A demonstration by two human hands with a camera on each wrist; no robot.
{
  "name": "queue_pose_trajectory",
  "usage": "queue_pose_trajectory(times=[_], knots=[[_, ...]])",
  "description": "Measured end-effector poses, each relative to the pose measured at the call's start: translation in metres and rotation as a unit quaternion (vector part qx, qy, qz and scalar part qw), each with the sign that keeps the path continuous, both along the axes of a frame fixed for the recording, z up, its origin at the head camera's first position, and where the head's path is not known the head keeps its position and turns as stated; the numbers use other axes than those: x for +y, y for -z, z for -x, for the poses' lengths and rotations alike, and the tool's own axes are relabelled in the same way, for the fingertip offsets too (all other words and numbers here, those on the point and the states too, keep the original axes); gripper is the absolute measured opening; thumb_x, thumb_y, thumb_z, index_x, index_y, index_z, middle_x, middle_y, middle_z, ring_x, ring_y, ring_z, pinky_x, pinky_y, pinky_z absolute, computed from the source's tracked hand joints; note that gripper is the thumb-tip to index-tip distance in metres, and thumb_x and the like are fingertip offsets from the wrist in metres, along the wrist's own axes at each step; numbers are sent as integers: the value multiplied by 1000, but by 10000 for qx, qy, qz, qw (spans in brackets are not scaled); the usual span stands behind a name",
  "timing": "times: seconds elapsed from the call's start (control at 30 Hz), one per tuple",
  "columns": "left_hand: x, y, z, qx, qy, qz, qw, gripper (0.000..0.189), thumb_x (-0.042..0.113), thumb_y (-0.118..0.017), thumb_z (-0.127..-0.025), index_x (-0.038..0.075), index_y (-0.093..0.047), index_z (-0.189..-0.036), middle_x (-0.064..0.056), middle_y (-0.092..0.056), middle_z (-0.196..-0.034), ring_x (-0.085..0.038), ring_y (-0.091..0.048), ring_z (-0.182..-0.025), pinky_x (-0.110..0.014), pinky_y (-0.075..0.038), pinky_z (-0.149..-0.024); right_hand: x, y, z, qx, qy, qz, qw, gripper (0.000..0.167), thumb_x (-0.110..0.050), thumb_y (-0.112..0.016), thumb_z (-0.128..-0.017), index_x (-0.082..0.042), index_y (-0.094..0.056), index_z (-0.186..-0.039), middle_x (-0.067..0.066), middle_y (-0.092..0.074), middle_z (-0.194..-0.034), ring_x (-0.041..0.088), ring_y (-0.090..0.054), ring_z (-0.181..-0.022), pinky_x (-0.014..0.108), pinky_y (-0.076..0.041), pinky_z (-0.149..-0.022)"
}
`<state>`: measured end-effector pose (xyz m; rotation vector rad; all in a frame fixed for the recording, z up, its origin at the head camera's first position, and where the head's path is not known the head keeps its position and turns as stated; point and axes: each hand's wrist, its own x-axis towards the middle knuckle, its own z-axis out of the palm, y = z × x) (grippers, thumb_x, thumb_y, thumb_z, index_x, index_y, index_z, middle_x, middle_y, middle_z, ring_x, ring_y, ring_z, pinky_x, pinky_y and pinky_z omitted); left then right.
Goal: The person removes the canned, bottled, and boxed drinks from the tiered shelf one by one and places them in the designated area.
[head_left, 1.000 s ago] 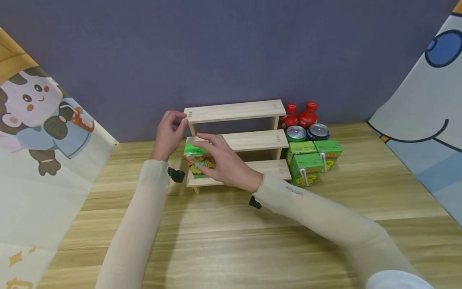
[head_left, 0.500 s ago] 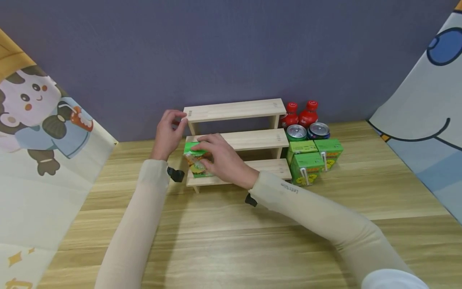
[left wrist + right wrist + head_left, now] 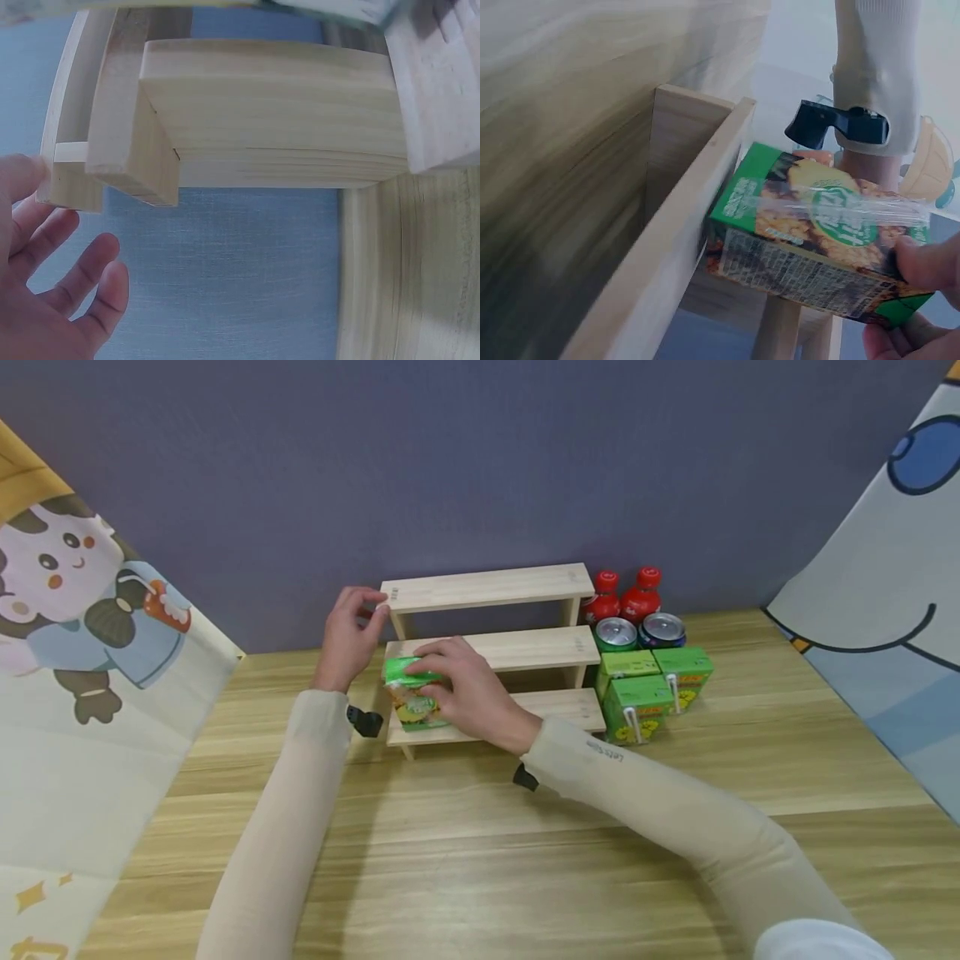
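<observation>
A three-tier wooden shelf (image 3: 487,587) stands against the back wall. My left hand (image 3: 349,639) pinches the left end of its top board between thumb and fingers; in the left wrist view the other fingers (image 3: 90,277) spread below. Upright on the left end of the lowest tier is a green and brown food box (image 3: 412,702), which looks like a cookie box with clear tape across it. My right hand (image 3: 474,693) grips the upper part of this box, thumb on the front (image 3: 840,217). Its far fingers are partly hidden.
Right of the shelf stand two red-capped bottles (image 3: 641,600), two drink cans (image 3: 662,631) and three green juice boxes (image 3: 637,706) with straws. A dark wall (image 3: 480,460) closes off the back of the wooden table (image 3: 480,860). Printed panels flank both sides.
My right hand's fingers have closed in on the box top, and the hand has shifted slightly. The box has turned a little and moved slightly right. My left hand stays put.
</observation>
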<state>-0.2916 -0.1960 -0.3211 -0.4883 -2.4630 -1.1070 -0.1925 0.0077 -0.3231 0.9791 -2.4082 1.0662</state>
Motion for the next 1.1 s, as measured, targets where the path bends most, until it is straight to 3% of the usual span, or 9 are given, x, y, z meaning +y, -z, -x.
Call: queue_pose_trajectory(times=[0.17, 0.47, 0.63, 0.87, 0.97, 1.1], knots=[[1, 0, -1, -59, -19, -4, 10000, 29, 28, -53, -98, 7, -60, -116, -6, -50, -119, -22, -53, -95, -38, -47, -79, 12, -10, -3, 284, 10, 335, 9990, 27, -5, -70, -85, -11, -69, -111, 6, -57, -122, 17, -47, -110, 29, -42, -88], [0, 0, 0, -68, 9, -63, 10000, 31, 29, -52, -98, 6, -60, -116, -6, -50, -119, -22, -54, -95, -38, -47, -78, 51, -55, -23, 925, 264, 541, 9939, 29, -2, -71, -84, -12, -71, -111, 5, -58, -122, 16, -49, -112, 33, -43, -90], [0, 1, 0, -34, 60, -83, 9999, 30, 28, -53, -97, 6, -60, -116, -6, -51, -118, -22, -53, -94, -37, -47, -78, 76, -72, -32, 1226, 520, 580, 9894, 29, 1, -73, -81, -11, -72, -108, 3, -60, -119, 15, -50, -112, 34, -44, -88], [3, 2, 1, -87, 132, -111, 9998, 30, 28, -53, -98, 6, -60, -116, -6, -50, -118, -24, -53, -93, -38, -46, -78, 121, -80, -43, 1710, 813, 590, 9801, 30, 8, -74, -77, -7, -73, -103, 7, -63, -115, 23, -54, -102, 31, -42, -67], [3, 2, 1, -130, 115, -93, 9998, 31, 28, -52, -98, 5, -59, -117, -7, -50, -118, -25, -53, -94, -39, -46, -78, 142, -80, -47, 1958, 1021, 275, 9749, 28, 9, -74, -76, -6, -74, -100, 10, -64, -112, 27, -55, -97, 29, -37, -61], [2, 2, 0, -123, 51, -104, 9999, 31, 29, -52, -98, 5, -60, -117, -7, -51, -118, -25, -53, -94, -39, -46, -78, 169, -78, -52, 1979, 1308, -217, 9712, 29, 9, -74, -75, -5, -73, -101, 11, -64, -111, 28, -54, -99, 29, -35, -62]])
